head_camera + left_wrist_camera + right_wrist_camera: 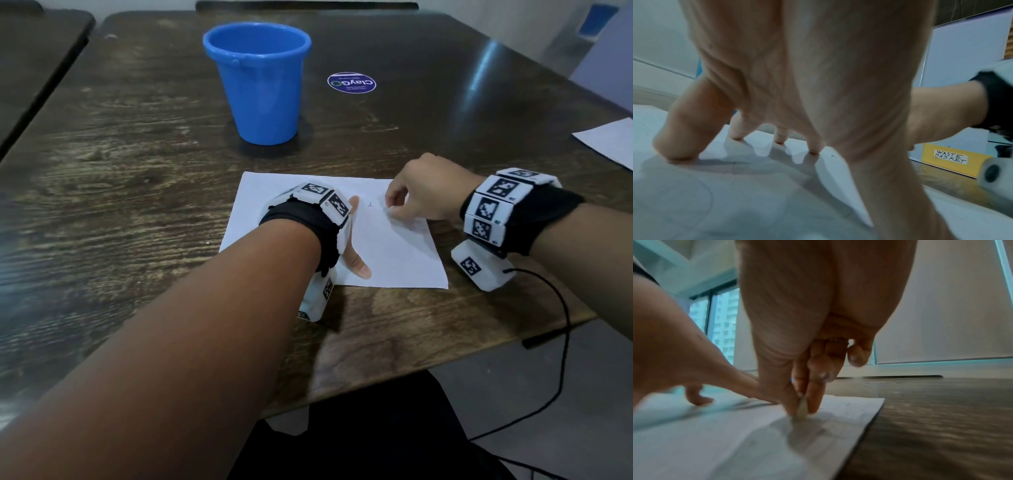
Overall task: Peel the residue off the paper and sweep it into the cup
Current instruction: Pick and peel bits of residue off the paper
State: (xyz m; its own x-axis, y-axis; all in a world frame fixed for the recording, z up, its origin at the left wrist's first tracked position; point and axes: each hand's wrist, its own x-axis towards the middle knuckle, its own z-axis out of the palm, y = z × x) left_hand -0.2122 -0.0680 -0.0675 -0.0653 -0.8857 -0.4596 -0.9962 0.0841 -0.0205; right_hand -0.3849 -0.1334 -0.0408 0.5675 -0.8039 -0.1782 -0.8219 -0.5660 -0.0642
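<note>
Head view, table (pixel 113 192): a dark wood-grain top carries everything; a second white sheet (pixel 608 142) lies at 3 o'clock by the edge, well apart from the work.
Left hand (pixel 352 236): it rests on the left half of the paper, fingers straight and spread apart, tips pressed down. In the left wrist view those fingertips (pixel 813 150) touch the sheet. The likely purpose is to pin the sheet so that it cannot slide or lift while the other hand works.
Paper (pixel 394 260): it lies flat near the person at 6 o'clock, with faint marks near its far right corner.
Cup (pixel 258 82): blue, upright and open-mouthed, it stands at 12 o'clock beyond the paper, apart from it. It seems set close so that loosened bits have only a short way to travel.
Sticker (pixel 351 82): a round purple label sits flat on the table at 1 o'clock, just right of the cup.
Right hand (pixel 419 195): thumb and forefinger are pinched together at the paper's far right part. The right wrist view shows a small pale piece of residue (pixel 802 408) clamped between them, touching the sheet.
Step, as a judgement: peeling is under way; sweeping is not yet begun.
</note>
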